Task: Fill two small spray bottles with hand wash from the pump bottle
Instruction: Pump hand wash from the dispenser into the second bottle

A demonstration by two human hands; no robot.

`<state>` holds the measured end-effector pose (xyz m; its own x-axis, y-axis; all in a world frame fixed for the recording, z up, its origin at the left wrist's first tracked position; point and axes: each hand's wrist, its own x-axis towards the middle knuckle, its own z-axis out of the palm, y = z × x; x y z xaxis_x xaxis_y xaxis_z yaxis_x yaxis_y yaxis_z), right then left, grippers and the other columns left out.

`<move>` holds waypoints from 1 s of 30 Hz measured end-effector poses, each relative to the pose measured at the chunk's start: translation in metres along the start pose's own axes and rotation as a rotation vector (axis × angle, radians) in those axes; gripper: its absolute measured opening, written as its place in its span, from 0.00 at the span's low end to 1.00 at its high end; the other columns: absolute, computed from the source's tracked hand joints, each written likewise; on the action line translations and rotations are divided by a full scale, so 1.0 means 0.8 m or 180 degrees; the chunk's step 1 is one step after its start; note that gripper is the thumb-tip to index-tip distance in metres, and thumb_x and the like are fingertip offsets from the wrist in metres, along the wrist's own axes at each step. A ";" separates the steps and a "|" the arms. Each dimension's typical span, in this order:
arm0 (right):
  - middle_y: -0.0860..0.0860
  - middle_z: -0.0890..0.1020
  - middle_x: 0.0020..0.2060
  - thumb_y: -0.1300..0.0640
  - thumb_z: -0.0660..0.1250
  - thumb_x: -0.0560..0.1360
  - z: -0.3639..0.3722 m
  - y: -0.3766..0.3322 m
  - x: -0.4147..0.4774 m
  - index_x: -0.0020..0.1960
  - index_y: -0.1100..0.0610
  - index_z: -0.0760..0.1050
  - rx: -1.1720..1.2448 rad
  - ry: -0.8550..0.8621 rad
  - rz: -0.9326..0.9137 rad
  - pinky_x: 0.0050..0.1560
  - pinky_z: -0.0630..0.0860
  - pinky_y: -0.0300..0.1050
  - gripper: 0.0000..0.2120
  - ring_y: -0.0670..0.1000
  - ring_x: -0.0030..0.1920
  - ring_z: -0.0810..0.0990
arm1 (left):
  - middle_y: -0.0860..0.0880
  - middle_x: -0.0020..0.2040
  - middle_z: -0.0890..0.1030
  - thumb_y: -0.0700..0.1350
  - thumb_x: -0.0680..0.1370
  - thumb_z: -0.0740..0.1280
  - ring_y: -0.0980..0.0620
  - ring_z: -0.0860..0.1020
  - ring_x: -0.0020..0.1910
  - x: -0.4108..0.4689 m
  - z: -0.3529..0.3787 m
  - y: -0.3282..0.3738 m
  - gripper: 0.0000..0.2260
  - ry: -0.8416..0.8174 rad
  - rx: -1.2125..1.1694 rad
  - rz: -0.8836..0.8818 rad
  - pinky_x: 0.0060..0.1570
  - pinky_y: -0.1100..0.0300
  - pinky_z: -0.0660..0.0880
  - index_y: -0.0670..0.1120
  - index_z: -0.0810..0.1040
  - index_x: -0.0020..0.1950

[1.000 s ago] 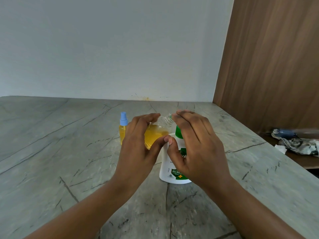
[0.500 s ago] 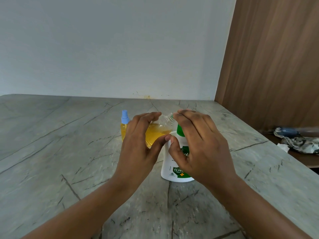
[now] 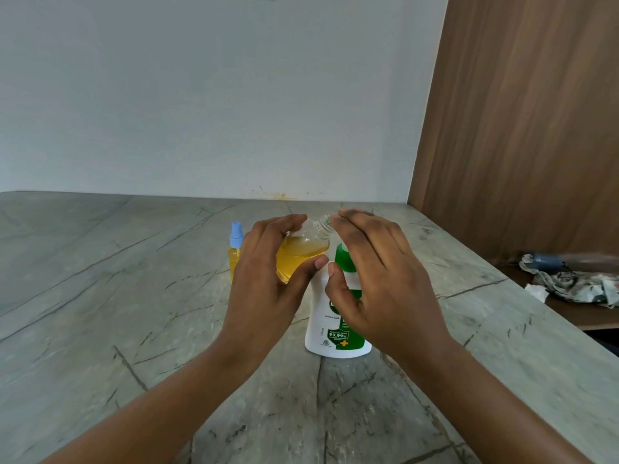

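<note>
Nearest, over the grey veined worktop (image 3: 100, 313): two bare forearms reaching in from the lower edge.

Left hand (image 3: 264, 283) wrapped round the open spray bottle (image 3: 303, 254), fingers over its far side and thumb across the near side. Held off the worktop and tilted, with the bare threaded neck pointing up and to the right. Clear plastic, roughly half full of yellow liquid.

Right hand (image 3: 378, 283) spread loosely above the pump bottle (image 3: 323, 336), fingers fairly straight and thumb lifted apart, holding nothing. Fingertips just beside the mouth of the open spray bottle. Pump head hidden beneath the palm, so contact there cannot be told. Thumbs of both hands near each other, not touching.

Pump bottle standing upright on the worktop, white with a green label and green collar, partly covered by the right hand.

Further back, behind the left hand: capped spray bottle (image 3: 235, 252), upright on the worktop, with a light blue sprayer top and yellow liquid inside.

Beyond that, a plain pale wall (image 3: 201, 95). To the right, a tall wooden panel (image 3: 519, 128) and, on a lower brown surface, a crumpled cloth (image 3: 576, 286).
</note>
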<state>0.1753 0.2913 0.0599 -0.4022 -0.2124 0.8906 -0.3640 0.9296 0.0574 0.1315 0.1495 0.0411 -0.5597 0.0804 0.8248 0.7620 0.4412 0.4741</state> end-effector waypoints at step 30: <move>0.58 0.80 0.55 0.55 0.63 0.73 0.003 -0.001 -0.007 0.59 0.65 0.76 -0.0130 0.0027 -0.0004 0.61 0.63 0.37 0.19 0.52 0.59 0.71 | 0.57 0.55 0.73 0.57 0.74 0.64 0.62 0.72 0.54 -0.009 -0.001 -0.006 0.20 -0.0132 0.0064 0.0024 0.51 0.75 0.66 0.51 0.71 0.62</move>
<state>0.1759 0.2915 0.0538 -0.3946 -0.2112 0.8943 -0.3299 0.9409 0.0766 0.1323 0.1457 0.0330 -0.5673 0.1205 0.8147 0.7597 0.4583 0.4612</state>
